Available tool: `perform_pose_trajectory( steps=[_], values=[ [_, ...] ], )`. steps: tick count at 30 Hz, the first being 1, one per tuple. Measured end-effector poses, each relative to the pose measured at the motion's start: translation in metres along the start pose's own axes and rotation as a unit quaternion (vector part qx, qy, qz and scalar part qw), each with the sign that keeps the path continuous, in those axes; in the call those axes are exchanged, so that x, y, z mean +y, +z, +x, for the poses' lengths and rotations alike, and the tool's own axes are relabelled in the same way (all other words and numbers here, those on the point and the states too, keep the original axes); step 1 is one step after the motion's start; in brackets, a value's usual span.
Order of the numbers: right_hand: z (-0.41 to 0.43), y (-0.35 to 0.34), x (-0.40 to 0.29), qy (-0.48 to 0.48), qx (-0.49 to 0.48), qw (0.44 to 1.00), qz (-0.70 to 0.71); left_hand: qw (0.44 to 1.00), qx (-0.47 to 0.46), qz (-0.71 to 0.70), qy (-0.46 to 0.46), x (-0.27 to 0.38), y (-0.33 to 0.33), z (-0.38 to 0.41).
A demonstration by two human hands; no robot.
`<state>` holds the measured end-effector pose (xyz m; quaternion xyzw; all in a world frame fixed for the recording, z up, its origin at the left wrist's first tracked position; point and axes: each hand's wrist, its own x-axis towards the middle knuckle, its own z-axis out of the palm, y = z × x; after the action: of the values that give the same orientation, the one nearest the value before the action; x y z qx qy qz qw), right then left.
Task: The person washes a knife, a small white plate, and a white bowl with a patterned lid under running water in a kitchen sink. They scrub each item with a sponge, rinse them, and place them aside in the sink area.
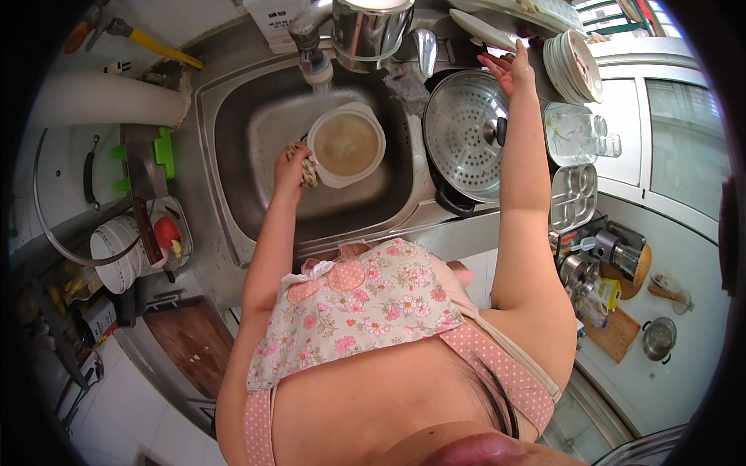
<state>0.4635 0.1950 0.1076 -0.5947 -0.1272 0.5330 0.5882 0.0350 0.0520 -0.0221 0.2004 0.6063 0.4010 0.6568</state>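
My left hand (289, 169) is inside the steel sink (262, 134), closed around a beige and brown patterned scrubbing cloth (309, 171). That cloth is against the side of a white pot or bowl (345, 180) holding cloudy water. Whether my fingers also grip its handle is hidden. Above the pot, water runs from the faucet head (317, 73). My right hand (516, 74) is stretched out beyond the sink's right side, fingers apart and nothing in it. Its fingertips are close to a white plate (484, 30) leaning at the back; contact cannot be told.
Right of the sink sits a steamer pot with a glass lid (463, 134), under my right forearm. Stacked plates (568, 67), a glass dish (568, 131) and a divided steel tray (574, 198) line the right. Left stand a cleaver (145, 163) and a bowl rack (185, 233).
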Motion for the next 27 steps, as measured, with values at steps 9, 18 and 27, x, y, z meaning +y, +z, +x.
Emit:
perform_pose_trajectory(
  steps=[9,18,27],
  values=[
    [-0.005,-0.003,0.001,-0.025,0.003,0.999,-0.025,0.995,0.064,0.070,0.045,0.000,-0.006,-0.001],
    [0.002,-0.016,0.004,-0.018,-0.008,0.999,0.035,0.980,0.081,0.164,0.073,-0.015,-0.015,0.006],
    [-0.046,-0.010,0.016,0.002,0.007,0.993,0.119,0.943,0.084,0.319,0.044,-0.047,-0.030,0.030]
  ],
)
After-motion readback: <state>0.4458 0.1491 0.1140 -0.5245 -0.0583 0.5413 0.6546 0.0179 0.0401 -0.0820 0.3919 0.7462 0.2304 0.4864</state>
